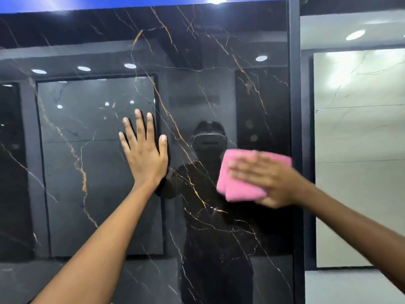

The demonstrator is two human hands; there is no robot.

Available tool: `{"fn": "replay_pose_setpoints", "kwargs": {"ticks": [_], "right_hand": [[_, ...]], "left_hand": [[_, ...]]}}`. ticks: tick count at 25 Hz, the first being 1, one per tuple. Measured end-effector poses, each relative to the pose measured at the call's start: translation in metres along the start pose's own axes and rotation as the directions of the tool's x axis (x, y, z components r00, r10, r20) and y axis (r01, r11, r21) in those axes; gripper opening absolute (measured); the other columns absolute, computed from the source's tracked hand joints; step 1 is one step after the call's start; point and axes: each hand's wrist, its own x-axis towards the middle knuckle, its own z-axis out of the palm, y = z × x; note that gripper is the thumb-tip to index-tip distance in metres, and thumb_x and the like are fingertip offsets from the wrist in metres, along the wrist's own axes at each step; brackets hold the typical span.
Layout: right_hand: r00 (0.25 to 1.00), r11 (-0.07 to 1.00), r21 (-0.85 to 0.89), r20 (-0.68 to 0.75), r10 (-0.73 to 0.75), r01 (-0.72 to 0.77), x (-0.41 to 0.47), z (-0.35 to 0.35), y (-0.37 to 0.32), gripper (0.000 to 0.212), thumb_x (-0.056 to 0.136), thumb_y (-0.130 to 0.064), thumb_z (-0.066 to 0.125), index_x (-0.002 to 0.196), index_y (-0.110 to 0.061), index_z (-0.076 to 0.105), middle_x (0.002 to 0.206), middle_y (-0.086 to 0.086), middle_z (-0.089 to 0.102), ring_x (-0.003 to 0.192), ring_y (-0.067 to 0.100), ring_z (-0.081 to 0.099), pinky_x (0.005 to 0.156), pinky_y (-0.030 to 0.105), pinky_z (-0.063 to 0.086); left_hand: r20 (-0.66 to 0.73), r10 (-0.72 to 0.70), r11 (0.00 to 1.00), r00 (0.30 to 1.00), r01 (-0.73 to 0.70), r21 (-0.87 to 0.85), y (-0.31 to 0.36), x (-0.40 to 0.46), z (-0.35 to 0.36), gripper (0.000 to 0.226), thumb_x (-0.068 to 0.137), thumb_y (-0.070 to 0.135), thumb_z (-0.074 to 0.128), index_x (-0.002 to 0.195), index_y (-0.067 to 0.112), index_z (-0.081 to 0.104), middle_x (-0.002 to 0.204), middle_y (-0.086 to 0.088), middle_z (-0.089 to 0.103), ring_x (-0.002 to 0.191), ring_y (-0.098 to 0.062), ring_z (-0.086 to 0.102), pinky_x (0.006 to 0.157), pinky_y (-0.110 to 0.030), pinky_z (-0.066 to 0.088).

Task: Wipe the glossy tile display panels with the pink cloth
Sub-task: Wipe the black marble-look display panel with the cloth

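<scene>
A glossy black marble panel point(92, 194) with gold and white veins fills most of the view in front of me. My left hand point(144, 154) lies flat on it with straight, spread fingers, left of centre. My right hand point(265, 178) presses a folded pink cloth point(238, 183) flat against the panel near its right edge. The right hand is blurred; its fingers look straight over the cloth. The panel mirrors a person's dark figure and ceiling lights.
A dark vertical frame post point(294, 106) borders the black panel on the right. Beyond it stands a glossy cream-white tile panel point(359, 172). A blue strip point(109, 3) runs above the black panel.
</scene>
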Motion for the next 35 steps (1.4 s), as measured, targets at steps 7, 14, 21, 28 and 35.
{"fn": "replay_pose_setpoints", "kwargs": {"ticks": [7, 14, 21, 28, 35], "right_hand": [[0.873, 0.884, 0.130, -0.147, 0.465, -0.449, 0.009, 0.021, -0.071, 0.083, 0.071, -0.036, 0.057, 0.147, -0.013, 0.034, 0.154, 0.011, 0.033, 0.145, 0.029, 0.023, 0.119, 0.044, 0.010], [0.873, 0.889, 0.019, -0.185, 0.452, -0.457, 0.006, 0.010, -0.034, 0.078, 0.072, -0.029, 0.063, 0.144, -0.010, 0.041, 0.149, 0.013, 0.041, 0.143, 0.031, 0.025, 0.119, 0.042, 0.008], [0.993, 0.987, 0.146, 0.088, -0.075, 0.061, -0.015, 0.050, -0.169, 0.080, 0.071, -0.024, 0.060, 0.146, -0.009, 0.039, 0.152, 0.013, 0.036, 0.145, 0.024, 0.025, 0.121, 0.041, 0.012], [0.713, 0.739, 0.264, -0.205, 0.670, -0.619, 0.014, 0.015, -0.059, 0.074, 0.071, -0.011, 0.062, 0.141, -0.003, 0.043, 0.145, 0.019, 0.043, 0.142, 0.032, 0.027, 0.118, 0.039, 0.012], [0.939, 0.949, 0.184, 0.184, -0.289, 0.256, -0.045, 0.059, -0.217, 0.075, 0.075, -0.012, 0.052, 0.148, -0.008, 0.033, 0.155, 0.009, 0.032, 0.149, 0.018, -0.002, 0.122, 0.037, -0.003]], "left_hand": [[0.035, -0.106, 0.969, 0.994, 0.111, -0.221, -0.013, -0.099, -0.006, 0.062, 0.099, 0.043, 0.031, 0.156, 0.027, 0.011, 0.164, 0.003, -0.007, 0.151, -0.027, -0.010, 0.118, -0.052, -0.008], [0.107, -0.106, 0.994, 0.989, 0.107, -0.007, -0.047, -0.184, 0.020, 0.063, 0.098, 0.041, 0.029, 0.155, 0.023, 0.007, 0.164, 0.001, -0.003, 0.151, -0.029, -0.007, 0.116, -0.059, 0.003], [0.085, -0.062, 0.998, 0.994, 0.064, -0.024, -0.050, -0.187, 0.022, 0.063, 0.099, 0.038, 0.030, 0.156, 0.022, 0.010, 0.163, -0.004, 0.004, 0.149, -0.037, 0.002, 0.117, -0.057, 0.001], [0.064, -0.064, 0.998, 0.996, 0.066, -0.015, -0.049, -0.189, 0.025, 0.062, 0.096, 0.034, 0.034, 0.155, 0.019, 0.019, 0.163, -0.007, 0.007, 0.149, -0.039, 0.002, 0.116, -0.058, 0.001], [0.070, 0.006, 1.000, 0.998, -0.005, -0.015, -0.054, -0.191, 0.021, 0.057, 0.101, 0.044, 0.030, 0.153, 0.020, 0.026, 0.160, -0.018, 0.016, 0.147, -0.043, 0.005, 0.117, -0.056, -0.001]]}}
